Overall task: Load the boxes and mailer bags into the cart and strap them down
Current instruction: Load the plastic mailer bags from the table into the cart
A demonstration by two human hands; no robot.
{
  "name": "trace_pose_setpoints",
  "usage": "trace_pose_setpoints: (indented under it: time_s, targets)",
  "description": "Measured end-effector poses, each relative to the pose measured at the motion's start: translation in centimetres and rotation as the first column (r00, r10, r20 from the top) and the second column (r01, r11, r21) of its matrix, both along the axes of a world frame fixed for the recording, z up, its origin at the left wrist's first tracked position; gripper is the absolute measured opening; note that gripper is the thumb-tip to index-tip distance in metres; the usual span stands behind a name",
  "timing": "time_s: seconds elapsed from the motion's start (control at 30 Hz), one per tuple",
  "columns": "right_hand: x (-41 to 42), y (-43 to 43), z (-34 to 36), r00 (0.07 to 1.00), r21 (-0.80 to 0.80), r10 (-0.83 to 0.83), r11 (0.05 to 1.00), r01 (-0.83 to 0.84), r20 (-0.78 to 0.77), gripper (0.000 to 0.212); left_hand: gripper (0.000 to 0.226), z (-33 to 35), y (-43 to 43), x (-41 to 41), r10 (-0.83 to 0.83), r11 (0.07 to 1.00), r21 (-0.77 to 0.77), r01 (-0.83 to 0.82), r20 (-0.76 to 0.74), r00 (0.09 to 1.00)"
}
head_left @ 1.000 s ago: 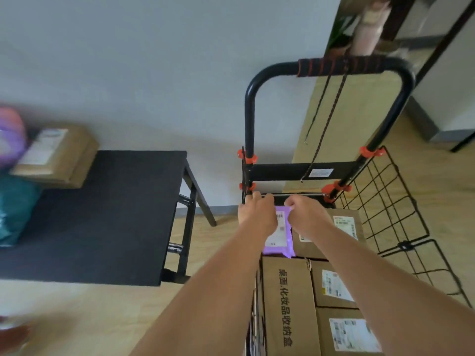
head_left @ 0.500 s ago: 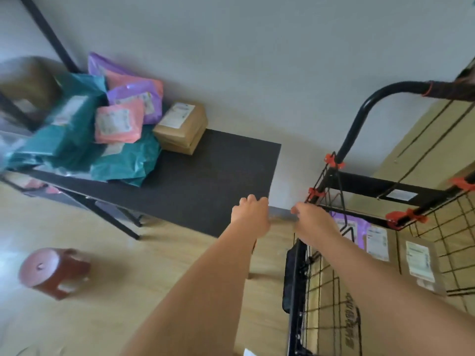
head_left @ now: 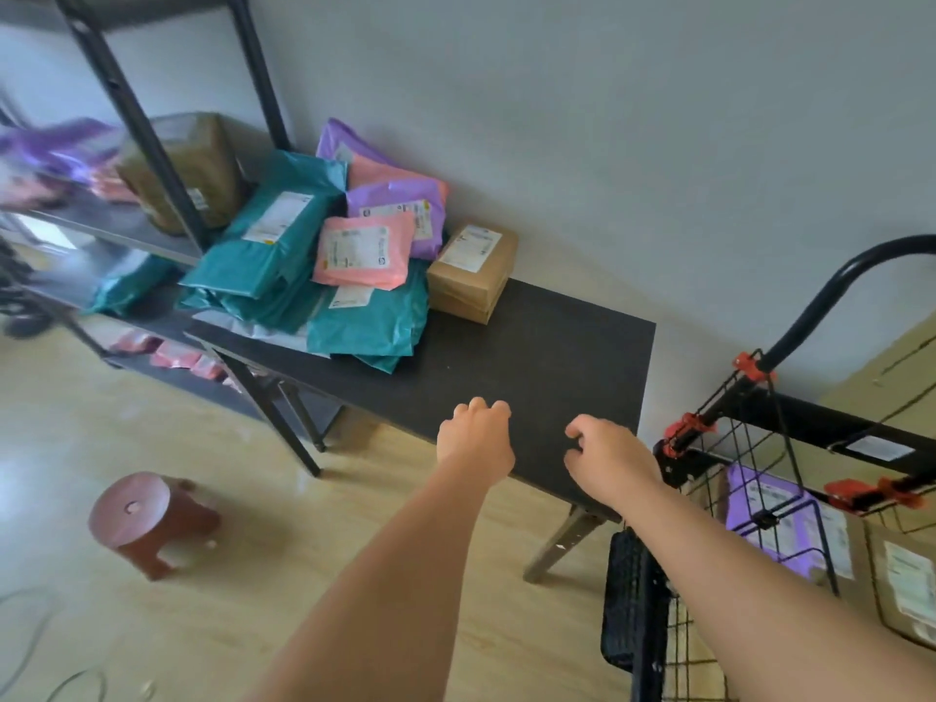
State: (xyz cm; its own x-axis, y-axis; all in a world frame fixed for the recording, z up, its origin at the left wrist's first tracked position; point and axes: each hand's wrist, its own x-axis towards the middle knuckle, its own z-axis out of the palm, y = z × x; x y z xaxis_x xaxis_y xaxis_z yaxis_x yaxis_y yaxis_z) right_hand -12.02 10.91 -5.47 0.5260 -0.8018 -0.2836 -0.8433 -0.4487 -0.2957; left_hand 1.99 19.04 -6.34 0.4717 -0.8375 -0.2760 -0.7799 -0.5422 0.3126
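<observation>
My left hand point(head_left: 476, 438) and my right hand point(head_left: 610, 456) hover over the near edge of the black table point(head_left: 547, 357), fingers loosely curled, holding nothing. A small brown box point(head_left: 473, 273) sits at the back of the table beside a heap of mailer bags: teal point(head_left: 268, 245), pink point(head_left: 362, 255) and purple point(head_left: 405, 207). At the right stands the black wire cart point(head_left: 729, 448) with orange clips. A purple mailer bag point(head_left: 770, 514) lies in it on brown boxes point(head_left: 906, 580).
A black metal shelf rack point(head_left: 152, 144) at the left carries a brown parcel point(head_left: 197, 169) and more bags. A red-brown plastic stool point(head_left: 147, 519) stands on the wooden floor to my left. A grey wall runs behind the table.
Both hands let go of the purple mailer bag in the cart and swung left over the table. My view turned from the cart toward the parcels.
</observation>
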Motion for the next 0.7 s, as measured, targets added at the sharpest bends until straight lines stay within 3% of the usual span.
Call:
trace_pose_setpoints:
  time_s: [0.4,0.7]
  targets:
    - [10.9,0.2,0.2,0.997,0.044,0.073,0.996,-0.074,0.006,0.037,0.048,0.0,1.5,8.5,0.15,0.989,0.013,-0.151,0.019,0.988]
    - [21.3,-5.7,1.9,0.989,0.009,0.108,0.994,-0.11,0.097,0.041,0.046,1.7,-3.8,18.9,0.203,0.979,-0.034,-0.201,0.072,0.976]
